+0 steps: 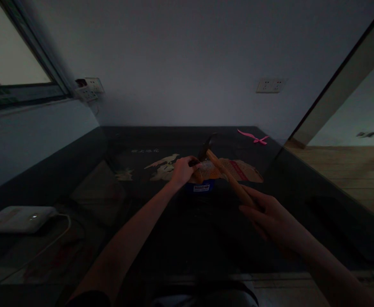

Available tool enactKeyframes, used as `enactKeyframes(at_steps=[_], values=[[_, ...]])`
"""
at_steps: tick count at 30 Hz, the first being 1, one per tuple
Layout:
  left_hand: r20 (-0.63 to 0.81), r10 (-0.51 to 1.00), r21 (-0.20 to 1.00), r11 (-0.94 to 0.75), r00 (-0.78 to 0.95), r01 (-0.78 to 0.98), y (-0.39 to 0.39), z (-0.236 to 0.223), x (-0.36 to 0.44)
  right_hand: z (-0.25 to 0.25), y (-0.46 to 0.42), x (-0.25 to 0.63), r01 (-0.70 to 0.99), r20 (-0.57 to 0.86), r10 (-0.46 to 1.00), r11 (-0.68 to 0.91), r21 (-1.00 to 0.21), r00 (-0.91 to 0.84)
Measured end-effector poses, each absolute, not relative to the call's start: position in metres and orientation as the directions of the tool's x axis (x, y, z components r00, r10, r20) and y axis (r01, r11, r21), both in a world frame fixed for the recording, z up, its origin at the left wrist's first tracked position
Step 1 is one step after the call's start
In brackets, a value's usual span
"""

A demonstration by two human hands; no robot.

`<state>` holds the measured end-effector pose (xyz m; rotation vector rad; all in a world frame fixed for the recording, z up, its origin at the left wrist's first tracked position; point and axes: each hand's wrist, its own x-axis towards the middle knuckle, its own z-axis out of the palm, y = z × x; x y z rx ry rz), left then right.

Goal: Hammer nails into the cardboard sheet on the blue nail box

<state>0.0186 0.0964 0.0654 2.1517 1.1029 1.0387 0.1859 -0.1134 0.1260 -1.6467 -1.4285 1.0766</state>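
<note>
The dark desk (206, 241) is poorly lit, so you could misjudge where a blow lands; that dimness is your broadest risk. Your right grip (265, 211) is wrapped around the lower handle of the hammer (228, 172), leaving a long lever ahead of it: a loose wrist could let the head twist and glance off sideways. Your left grip (184, 168) has its fingers bent in by the hammer's head, at the left end of the orange-brown piece (208, 171); whether they pinch something there, you cannot tell from this view. What is plain is how near they are to the metal, so a stroke slightly to the left would likely catch a fingertip.

Off at your left, the white device (17, 219) trails a cable (68, 224) near your forearm, and a wide elbow swing might snag it. The orange-brown piece lies just above the blue box (201, 188), apparently on it; if that support is light or hollow, it could skid, tip or dent when struck off-centre.
</note>
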Motion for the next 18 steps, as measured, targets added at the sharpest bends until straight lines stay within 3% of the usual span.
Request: enactKeyframes(at_steps=[9,18], values=[[0.420,0.825,0.690,-0.561,0.379,0.457,0.094,0.068,0.018,0.130,-0.114,0.186,0.450,-0.116,0.992,-0.128,-0.884,0.054],[0.405,0.834,0.692,-0.547,0.374,0.471,0.095,0.067,0.019,0.119,-0.117,0.184,0.322,-0.164,0.985,-0.175,-0.931,0.062]])
